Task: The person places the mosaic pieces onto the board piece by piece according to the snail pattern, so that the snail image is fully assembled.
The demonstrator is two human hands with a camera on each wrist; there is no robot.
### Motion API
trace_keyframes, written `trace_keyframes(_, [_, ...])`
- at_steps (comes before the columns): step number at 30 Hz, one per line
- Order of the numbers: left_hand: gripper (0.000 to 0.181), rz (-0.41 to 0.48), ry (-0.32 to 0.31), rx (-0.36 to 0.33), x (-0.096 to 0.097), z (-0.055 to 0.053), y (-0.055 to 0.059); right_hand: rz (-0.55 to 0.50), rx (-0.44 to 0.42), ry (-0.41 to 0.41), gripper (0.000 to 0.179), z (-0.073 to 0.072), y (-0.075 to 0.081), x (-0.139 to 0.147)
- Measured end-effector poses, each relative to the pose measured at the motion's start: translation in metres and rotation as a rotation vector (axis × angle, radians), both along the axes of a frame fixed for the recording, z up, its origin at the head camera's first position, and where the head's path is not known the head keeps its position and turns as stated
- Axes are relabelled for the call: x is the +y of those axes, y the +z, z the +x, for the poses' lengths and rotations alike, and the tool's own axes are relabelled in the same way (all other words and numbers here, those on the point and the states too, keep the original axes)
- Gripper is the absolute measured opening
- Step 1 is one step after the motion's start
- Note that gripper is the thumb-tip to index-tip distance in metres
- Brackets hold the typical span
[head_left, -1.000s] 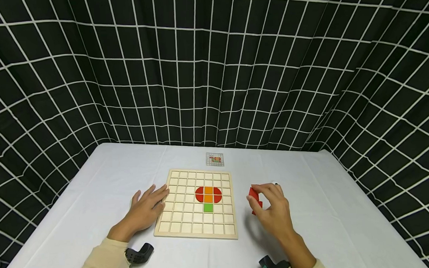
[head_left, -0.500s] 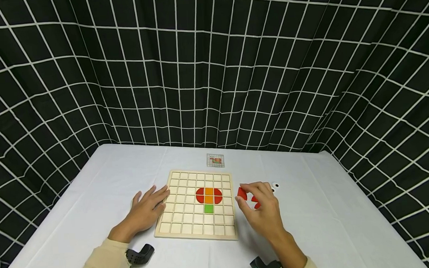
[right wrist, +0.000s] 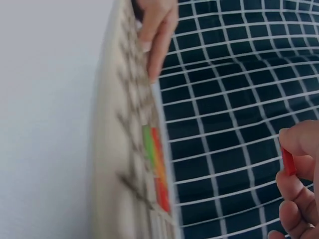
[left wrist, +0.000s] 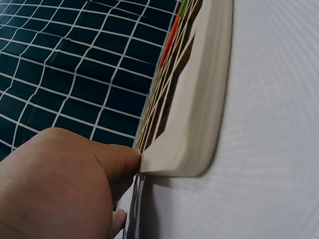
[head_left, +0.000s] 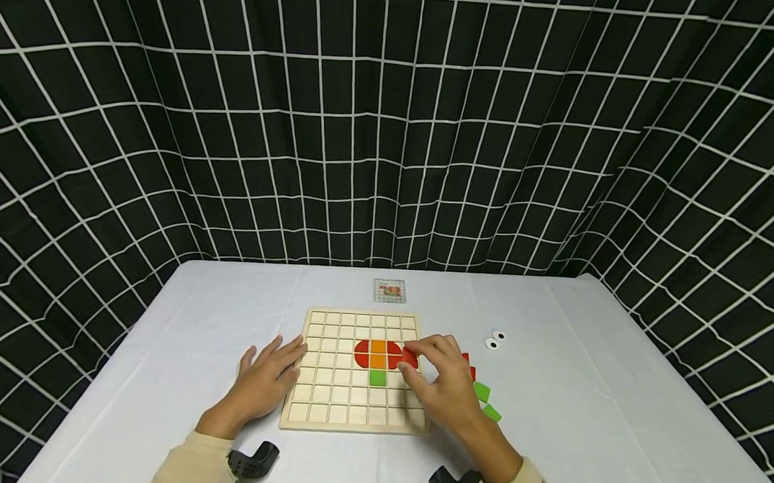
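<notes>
A wooden grid board [head_left: 322, 392] lies on the table. In it sit two orange square tiles [head_left: 378, 359], rounded red tiles [head_left: 362, 359] on either side of them, and a green square tile [head_left: 377, 377] just below. My left hand [head_left: 261, 382] rests at the board's left side, fingers spread and fingertips touching its edge. Between thumb and index finger, my right hand [head_left: 446, 384] pinches a red tile [head_left: 410, 356] above the board's right part, beside the placed red ones. The right wrist view shows this red tile [right wrist: 288, 162] edge-on, held clear of the board.
Loose green tiles [head_left: 481, 391] and red tiles, partly hidden by my right hand, lie right of the board. Farther back are two white eye-patterned discs [head_left: 492, 344]. A small pattern card [head_left: 389, 290] lies behind the board. A gridded black curtain [head_left: 369, 127] encloses the table.
My right hand has moved left with the red tile, from beside the board to over its right part. This uncovers the loose green tiles and eye discs. The left hand stays put.
</notes>
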State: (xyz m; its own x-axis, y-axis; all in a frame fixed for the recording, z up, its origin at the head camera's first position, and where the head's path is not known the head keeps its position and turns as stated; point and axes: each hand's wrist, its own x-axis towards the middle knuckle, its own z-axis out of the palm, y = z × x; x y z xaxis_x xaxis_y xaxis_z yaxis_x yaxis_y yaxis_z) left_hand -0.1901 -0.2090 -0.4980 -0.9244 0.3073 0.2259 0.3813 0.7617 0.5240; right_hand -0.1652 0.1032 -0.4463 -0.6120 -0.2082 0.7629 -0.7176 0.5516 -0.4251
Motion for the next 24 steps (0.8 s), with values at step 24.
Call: trace_keyframes(24, [0.042,0.002,-0.002,-0.013,0.001,0.001,0.002,0.143,-0.258,-0.025,0.024,-0.011,-0.043,-0.006])
